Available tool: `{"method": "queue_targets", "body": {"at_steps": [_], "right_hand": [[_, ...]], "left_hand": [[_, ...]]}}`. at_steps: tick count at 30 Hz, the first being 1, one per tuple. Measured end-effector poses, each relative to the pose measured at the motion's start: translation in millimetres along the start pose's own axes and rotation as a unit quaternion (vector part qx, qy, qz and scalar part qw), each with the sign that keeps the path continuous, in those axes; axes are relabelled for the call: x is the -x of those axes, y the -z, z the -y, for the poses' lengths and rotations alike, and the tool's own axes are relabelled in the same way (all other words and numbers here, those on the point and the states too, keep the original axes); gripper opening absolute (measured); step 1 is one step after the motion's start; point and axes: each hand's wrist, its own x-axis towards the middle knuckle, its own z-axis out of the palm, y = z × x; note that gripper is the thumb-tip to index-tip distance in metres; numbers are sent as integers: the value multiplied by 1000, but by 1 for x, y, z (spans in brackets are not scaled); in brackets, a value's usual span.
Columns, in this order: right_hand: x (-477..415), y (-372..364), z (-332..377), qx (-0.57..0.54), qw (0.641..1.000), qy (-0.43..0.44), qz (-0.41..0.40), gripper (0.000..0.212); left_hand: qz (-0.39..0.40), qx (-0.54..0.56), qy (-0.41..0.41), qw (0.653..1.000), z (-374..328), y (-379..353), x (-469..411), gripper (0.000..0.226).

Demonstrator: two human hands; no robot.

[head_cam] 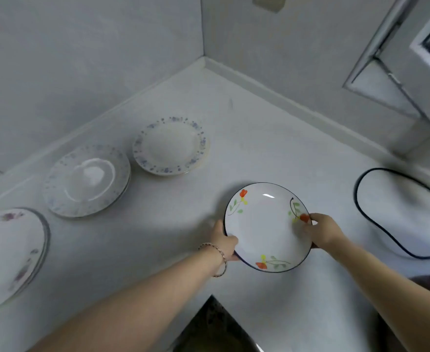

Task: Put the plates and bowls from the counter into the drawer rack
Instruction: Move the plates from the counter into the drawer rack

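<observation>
A white plate with a dark rim and red and yellow flowers [264, 224] is held over the corner counter [246, 128]. My left hand [225, 241] grips its left rim, thumb on top. My right hand [321, 231] grips the right rim. Another dark-rimmed white plate [399, 214] lies on the counter to the right. Two blue-flowered plate stacks [170, 146] [87, 180] sit at the back left, and a purple-flowered stack [8, 255] is at the far left. No drawer rack is in view.
Grey walls close the counter at the back and meet in a corner [203, 59]. A window frame [411, 59] stands at the upper right. The counter's inner front corner [212, 297] drops to a dark floor below.
</observation>
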Motion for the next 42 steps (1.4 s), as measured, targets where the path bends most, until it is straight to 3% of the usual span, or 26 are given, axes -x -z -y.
{"method": "queue_targets", "body": {"at_steps": [5, 8, 16, 21, 28, 35, 42], "right_hand": [[38, -12, 10, 3, 995, 84, 53, 26], [68, -19, 6, 45, 984, 143, 92, 25], [181, -62, -32, 175, 923, 279, 199, 26], [261, -121, -70, 204, 887, 264, 319, 29], [355, -214, -122, 246, 849, 249, 397, 29], [417, -324, -161, 252, 844, 237, 409, 24], [446, -440, -187, 241, 888, 177, 349, 32]], "left_hand": [[-88, 53, -22, 995, 25, 20, 53, 34], [-131, 96, -44, 986, 65, 25, 85, 43], [-295, 213, -44, 930, 210, 36, 200, 46], [-361, 269, -4, 893, 311, 57, 276, 42], [-424, 322, 52, 845, 426, 101, 354, 50], [-438, 262, 97, 854, 525, 175, 378, 46], [-395, 188, 113, 892, 592, 277, 356, 49]]}}
